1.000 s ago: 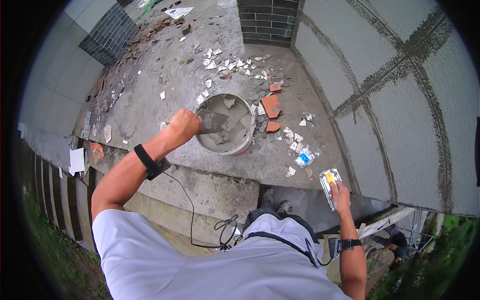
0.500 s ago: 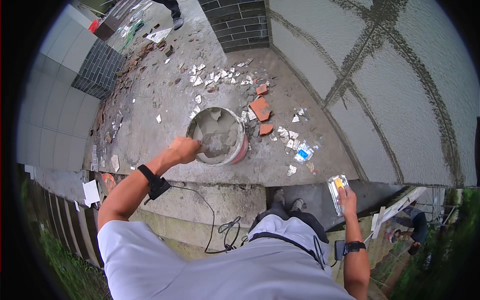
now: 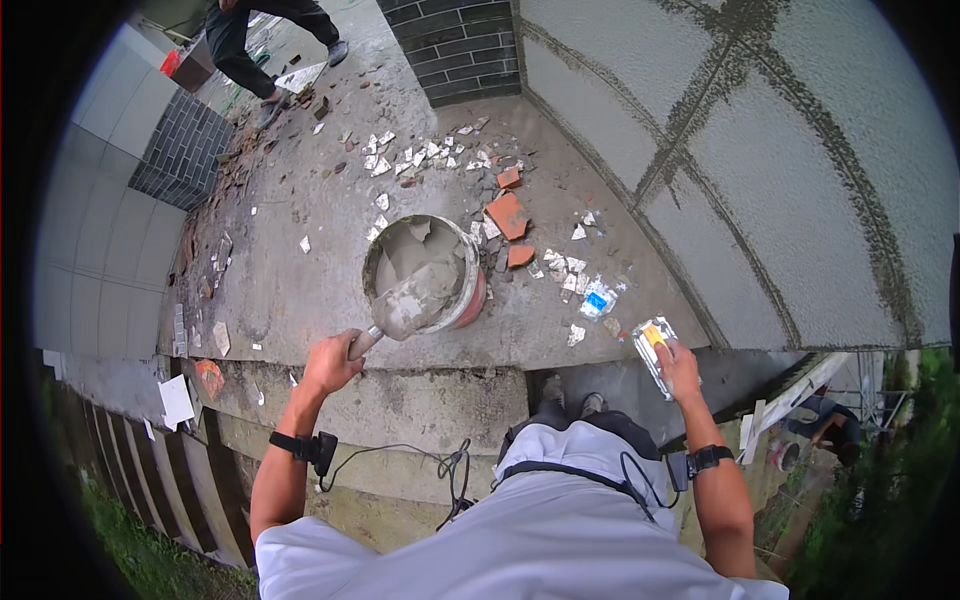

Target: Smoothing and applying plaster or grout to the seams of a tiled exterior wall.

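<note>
My left hand (image 3: pixel 333 362) is closed round the handle of a trowel (image 3: pixel 418 300), whose broad blade is coated in grey mortar. That blade lies over the near part of a round bucket (image 3: pixel 474 302), apparently just above the wet mortar (image 3: pixel 402 252) inside; whether they touch I cannot tell. Out to the right, my right hand (image 3: pixel 681 370) grips a flat metal plastering float (image 3: pixel 646 358) by its yellow handle, over the edge of the concrete. Its fingers are partly hidden behind the handle.
A mortar-lined grey wall (image 3: pixel 740 190) rises on the right. Broken orange tiles (image 3: pixel 508 215) and white shards (image 3: pixel 430 152) litter the concrete beyond the bucket. Another person's legs (image 3: pixel 232 55) show at the far left. A step edge (image 3: pixel 440 372) runs before me; a cable (image 3: pixel 395 450) hangs near my left arm.
My left hand has drawn back toward me, bringing the mortar-coated trowel up into view in the bucket. My right hand and float shifted slightly left. The far person has stepped further into view.
</note>
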Demonstrator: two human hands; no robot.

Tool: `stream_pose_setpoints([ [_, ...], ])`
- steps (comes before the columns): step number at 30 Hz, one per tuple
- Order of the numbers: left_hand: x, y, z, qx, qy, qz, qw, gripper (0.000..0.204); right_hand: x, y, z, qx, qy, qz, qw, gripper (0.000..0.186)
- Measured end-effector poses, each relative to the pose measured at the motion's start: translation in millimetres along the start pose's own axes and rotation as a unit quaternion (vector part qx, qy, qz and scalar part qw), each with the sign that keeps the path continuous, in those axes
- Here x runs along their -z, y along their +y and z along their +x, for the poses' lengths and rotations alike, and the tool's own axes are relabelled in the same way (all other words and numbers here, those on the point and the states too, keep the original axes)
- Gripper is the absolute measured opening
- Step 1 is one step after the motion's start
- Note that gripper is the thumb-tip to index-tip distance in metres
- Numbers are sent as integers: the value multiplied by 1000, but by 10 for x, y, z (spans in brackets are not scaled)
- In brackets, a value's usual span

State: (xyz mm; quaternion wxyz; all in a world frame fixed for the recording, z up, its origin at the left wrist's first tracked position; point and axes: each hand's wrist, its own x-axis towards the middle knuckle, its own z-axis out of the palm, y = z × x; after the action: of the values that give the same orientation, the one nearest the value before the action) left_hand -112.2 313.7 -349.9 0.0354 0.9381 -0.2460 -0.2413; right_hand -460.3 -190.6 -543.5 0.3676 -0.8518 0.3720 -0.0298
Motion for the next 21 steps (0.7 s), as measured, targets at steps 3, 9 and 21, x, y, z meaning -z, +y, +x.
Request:
stream_pose_setpoints([
  [3,-364,-215,-164,9,39,-98,994,34,15,-198,59,12,3,10,1000,33],
  [9,-533,355,-6,41,61,-349,934,23,515,-441,-118,-80,-10,72,994,42],
  [21,-658,1661,10,-123,168,-451,868,50,715,-521,-830,124,46,196,972,44],
])
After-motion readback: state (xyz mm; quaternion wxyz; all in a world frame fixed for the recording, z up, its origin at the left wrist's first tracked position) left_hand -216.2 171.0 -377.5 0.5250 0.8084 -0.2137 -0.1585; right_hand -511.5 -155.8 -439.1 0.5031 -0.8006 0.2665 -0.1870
